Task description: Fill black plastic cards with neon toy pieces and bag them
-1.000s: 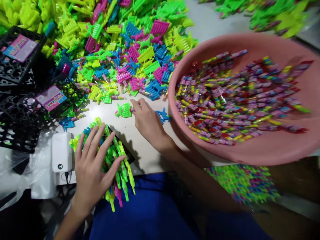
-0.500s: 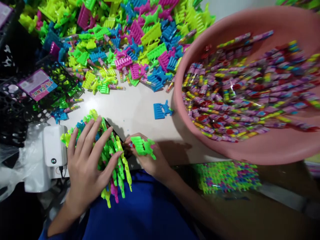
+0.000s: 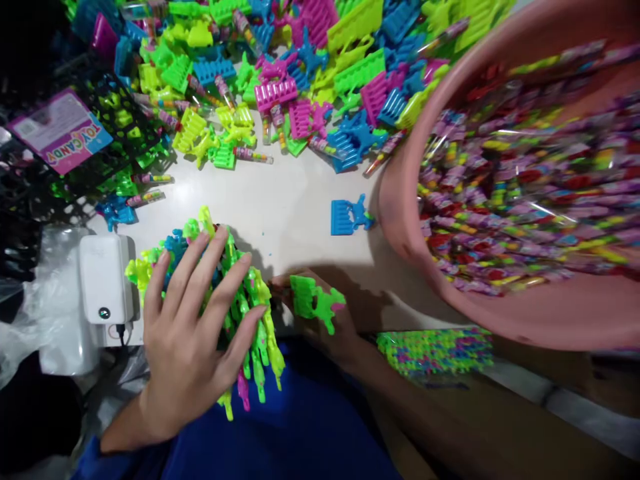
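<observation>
Green plastic is showing at the right hand (image 3: 314, 328), where I'm seeing one green toy (image 3: 303, 297) lying against it, the shadowed fingers gripping its end. The left hand (image 3: 193, 333) is resting palm down, fingers spread, on one bundle of toys (image 3: 273, 343), too overlapped for me to count. One blue toy (image 3: 342, 217) is lying on the white table (image 3: 300, 193), just beside one pink basin (image 3: 525, 313) that is holding countless candy tubes (image 3: 500, 200). One heap of toys (image 3: 277, 95) is covering the far side. Leftward, I'm counting two loose tubes (image 3: 153, 179), one white device (image 3: 105, 277) and one TOY CANDY label (image 3: 60, 130).
</observation>
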`<state>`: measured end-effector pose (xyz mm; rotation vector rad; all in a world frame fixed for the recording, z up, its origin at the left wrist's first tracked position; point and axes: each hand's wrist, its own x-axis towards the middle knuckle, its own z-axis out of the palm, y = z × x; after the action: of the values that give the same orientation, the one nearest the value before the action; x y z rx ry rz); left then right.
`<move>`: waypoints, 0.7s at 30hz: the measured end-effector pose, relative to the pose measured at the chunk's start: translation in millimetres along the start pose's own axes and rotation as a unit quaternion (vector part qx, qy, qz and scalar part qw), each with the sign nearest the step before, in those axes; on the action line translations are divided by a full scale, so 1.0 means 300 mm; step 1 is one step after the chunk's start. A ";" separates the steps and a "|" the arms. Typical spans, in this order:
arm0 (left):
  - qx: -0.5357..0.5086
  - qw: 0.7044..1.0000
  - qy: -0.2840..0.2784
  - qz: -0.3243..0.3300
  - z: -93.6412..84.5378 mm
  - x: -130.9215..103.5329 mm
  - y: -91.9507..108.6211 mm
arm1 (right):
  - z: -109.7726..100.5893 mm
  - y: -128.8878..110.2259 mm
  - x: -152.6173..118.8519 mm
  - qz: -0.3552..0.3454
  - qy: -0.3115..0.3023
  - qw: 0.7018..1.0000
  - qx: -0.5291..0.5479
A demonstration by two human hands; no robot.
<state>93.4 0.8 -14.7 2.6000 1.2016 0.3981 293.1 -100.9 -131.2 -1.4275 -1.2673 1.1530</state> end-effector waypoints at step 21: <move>-0.007 1.000 0.012 0.013 0.007 0.001 -0.002 | 0.062 -0.069 0.043 -0.182 -0.061 0.925 -0.327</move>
<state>93.9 1.4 -16.8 2.6075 1.1694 0.4423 271.9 -85.5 -115.5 -1.4919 -2.0329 0.5853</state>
